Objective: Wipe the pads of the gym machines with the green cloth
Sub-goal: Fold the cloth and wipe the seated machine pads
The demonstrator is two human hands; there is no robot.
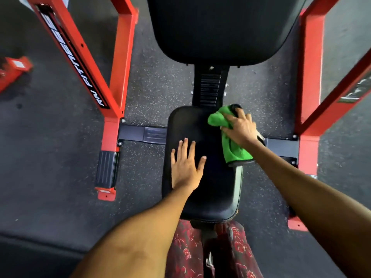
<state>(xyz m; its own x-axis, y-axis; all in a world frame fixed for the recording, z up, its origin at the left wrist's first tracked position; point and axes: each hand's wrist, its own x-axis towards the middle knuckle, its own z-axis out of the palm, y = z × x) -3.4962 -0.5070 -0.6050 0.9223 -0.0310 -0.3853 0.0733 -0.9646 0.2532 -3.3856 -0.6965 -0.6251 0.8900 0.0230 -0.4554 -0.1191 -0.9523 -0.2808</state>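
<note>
Pads: two; green cloth: one; hands: two.

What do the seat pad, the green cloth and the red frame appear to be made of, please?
Seat pad: probably vinyl or faux leather over foam; smooth black surface with a soft sheen and a seamed edge.
Green cloth: likely microfibre; fuzzy, matte, folds softly under the right hand.
Red frame: painted or powder-coated metal tubing, judging by square sections and bolted joints.
</note>
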